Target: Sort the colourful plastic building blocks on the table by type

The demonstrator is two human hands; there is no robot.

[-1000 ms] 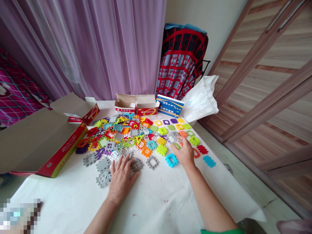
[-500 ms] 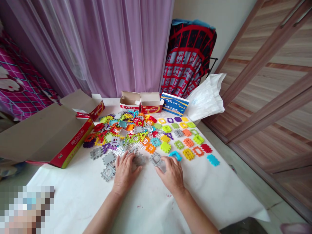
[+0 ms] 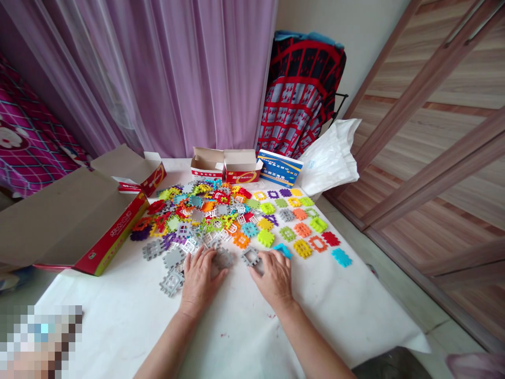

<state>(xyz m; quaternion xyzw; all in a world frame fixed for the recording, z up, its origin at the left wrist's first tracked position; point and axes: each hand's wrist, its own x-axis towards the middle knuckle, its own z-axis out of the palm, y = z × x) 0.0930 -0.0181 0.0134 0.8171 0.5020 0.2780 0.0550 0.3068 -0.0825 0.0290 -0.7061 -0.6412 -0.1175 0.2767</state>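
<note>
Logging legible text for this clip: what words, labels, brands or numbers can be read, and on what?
No text is clear enough to quote.
Large red box: white characters along its side, too blurred to read.
Small red boxes: front print, too small to read.
Blue box: white characters, too blurred to read.
Red box at back left: yellow marking, unreadable.

Soft daylight comes through the purple curtain point(image 3: 177, 79) at the back, and the room is bright and even. The white surface point(image 3: 244, 337) is evenly lit; the left hand point(image 3: 201, 279) and right hand point(image 3: 274, 276) throw only faint, short shadows onto it. The middle is sharp. Toward the edges the wide lens bends the wooden door point(image 3: 434, 105) and stretches things, and the lower left corner is pixelated.
</note>
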